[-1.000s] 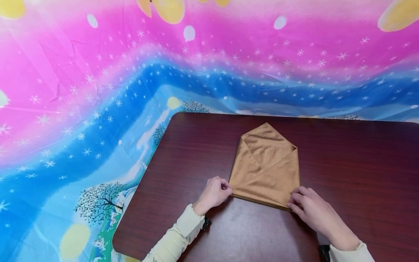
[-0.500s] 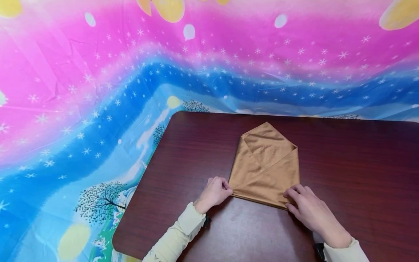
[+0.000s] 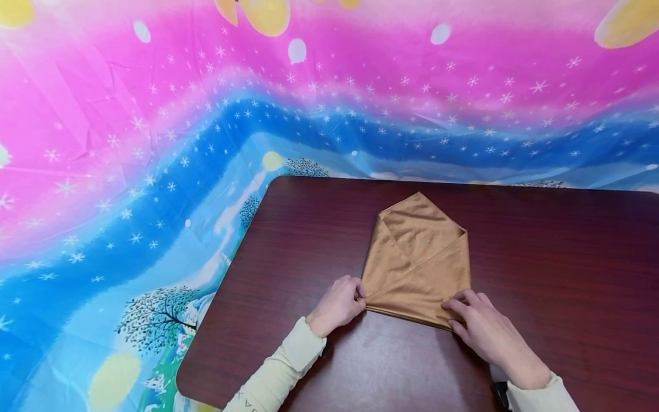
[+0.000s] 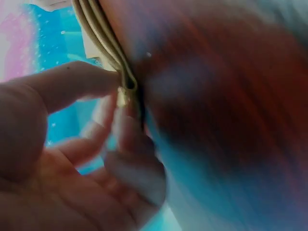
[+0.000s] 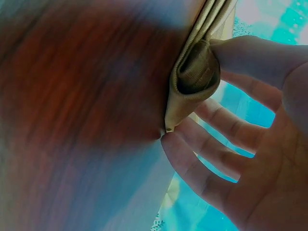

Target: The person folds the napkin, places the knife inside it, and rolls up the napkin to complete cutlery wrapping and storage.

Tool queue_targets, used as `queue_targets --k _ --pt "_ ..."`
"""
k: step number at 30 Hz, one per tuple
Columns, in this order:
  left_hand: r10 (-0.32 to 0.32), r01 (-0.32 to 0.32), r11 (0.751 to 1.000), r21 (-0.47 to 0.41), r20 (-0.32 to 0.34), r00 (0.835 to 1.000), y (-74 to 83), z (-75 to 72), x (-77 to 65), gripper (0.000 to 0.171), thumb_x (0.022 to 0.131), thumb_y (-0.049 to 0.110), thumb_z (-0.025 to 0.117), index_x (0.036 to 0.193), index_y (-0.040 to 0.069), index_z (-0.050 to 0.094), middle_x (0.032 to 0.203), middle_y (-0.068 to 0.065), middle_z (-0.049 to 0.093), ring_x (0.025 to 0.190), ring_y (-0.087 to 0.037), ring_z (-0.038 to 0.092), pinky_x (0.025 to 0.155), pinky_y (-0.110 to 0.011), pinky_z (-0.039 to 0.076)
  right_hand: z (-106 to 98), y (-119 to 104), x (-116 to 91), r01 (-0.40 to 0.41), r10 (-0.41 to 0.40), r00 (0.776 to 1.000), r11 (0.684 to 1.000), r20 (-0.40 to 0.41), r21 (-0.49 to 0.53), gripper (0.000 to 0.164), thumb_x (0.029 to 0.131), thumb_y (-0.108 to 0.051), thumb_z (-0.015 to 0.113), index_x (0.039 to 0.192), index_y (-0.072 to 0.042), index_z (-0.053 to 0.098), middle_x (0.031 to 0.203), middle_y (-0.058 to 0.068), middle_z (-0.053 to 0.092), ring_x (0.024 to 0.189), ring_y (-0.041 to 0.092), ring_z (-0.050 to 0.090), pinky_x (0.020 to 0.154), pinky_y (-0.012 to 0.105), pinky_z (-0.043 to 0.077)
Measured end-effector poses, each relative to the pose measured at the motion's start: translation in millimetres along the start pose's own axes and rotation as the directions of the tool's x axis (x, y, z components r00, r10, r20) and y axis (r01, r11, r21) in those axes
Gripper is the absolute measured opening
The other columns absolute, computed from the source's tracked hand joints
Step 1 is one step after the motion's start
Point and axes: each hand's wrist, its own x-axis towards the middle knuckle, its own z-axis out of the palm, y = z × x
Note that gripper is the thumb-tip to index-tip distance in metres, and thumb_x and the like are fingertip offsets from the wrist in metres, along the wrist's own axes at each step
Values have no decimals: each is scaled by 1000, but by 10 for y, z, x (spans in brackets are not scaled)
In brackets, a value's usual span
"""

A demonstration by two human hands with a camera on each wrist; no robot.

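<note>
A golden-brown cloth (image 3: 419, 263) lies on the table, folded in layers into an envelope-like shape whose point faces away from me. My left hand (image 3: 337, 303) pinches its near left corner; in the left wrist view the thumb and fingers close on the layered cloth edge (image 4: 98, 31). At the near right corner is my right hand (image 3: 489, 335), thumb at the front edge and fingertips on top. The right wrist view shows the cloth's rolled fold (image 5: 197, 91) held loosely between thumb and fingers.
The dark reddish-brown table (image 3: 288, 252) has rounded corners. Behind it and to the left hangs a pink and blue patterned backdrop (image 3: 154, 149) with snowflakes and trees.
My right hand has shifted slightly left along the cloth's near right corner. My left hand stays at its corner with only a slight shift; the cloth keeps its shape.
</note>
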Motion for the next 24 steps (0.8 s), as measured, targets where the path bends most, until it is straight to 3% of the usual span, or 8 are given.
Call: queue_targets --k 3,5,7,10,12,15,20,24 --pt "133 -133 989 61 8 991 19 18 -5 23 79 3 66 98 16 65 91 2 56 79 -9 53 69 -20 45 16 2 4 32 -32 999 999 -28 -11 26 75 -12 78 100 -14 72 105 3 59 96 28 55 67 45 50" --pt "237 -237 963 127 17 971 35 37 -2 34 78 -1 66 106 18 65 96 1 55 83 -10 55 73 -20 47 32 3 12 72 -73 995 997 -66 -25 26 72 -10 79 98 -12 72 105 6 59 95 28 55 69 44 50" --pt "332 -331 917 221 34 943 57 53 1 40 76 -3 67 109 19 65 100 1 55 87 -12 57 77 -22 49 54 3 25 124 -128 985 991 -118 -40 28 68 -7 80 94 -9 72 104 8 59 93 29 55 68 45 49" --pt "428 -422 829 366 69 901 98 71 -3 38 74 0 69 107 20 68 101 2 55 91 -13 56 83 -22 49 87 -7 50 196 -204 963 979 -175 -62 31 63 -2 79 92 -8 70 103 10 59 92 30 55 65 45 47" --pt "467 -457 777 433 89 880 122 81 -18 33 76 4 70 105 20 70 101 3 56 94 -13 55 86 -23 48 105 -24 59 236 -245 952 969 -186 -66 35 62 3 76 94 -8 70 104 9 59 93 30 56 64 44 45" --pt "505 -488 732 475 102 857 147 94 -49 26 81 9 68 104 19 71 103 3 58 97 -12 56 87 -22 48 122 -56 52 268 -277 948 961 -158 -71 40 63 6 72 99 -9 70 109 8 60 97 28 58 64 42 45" --pt "539 -507 697 507 97 837 157 97 -92 16 87 15 63 103 15 69 103 2 58 97 -12 56 85 -24 49 116 -84 12 246 -251 964 967 -92 -64 39 67 1 73 104 -9 71 116 8 63 106 27 59 72 47 49" --pt "556 -505 678 534 77 828 146 80 -101 12 90 17 61 98 13 69 102 3 59 97 -12 57 85 -24 49 123 -58 -20 265 -270 959 962 -87 -71 41 68 0 74 109 -7 72 121 9 63 110 30 59 73 51 51"
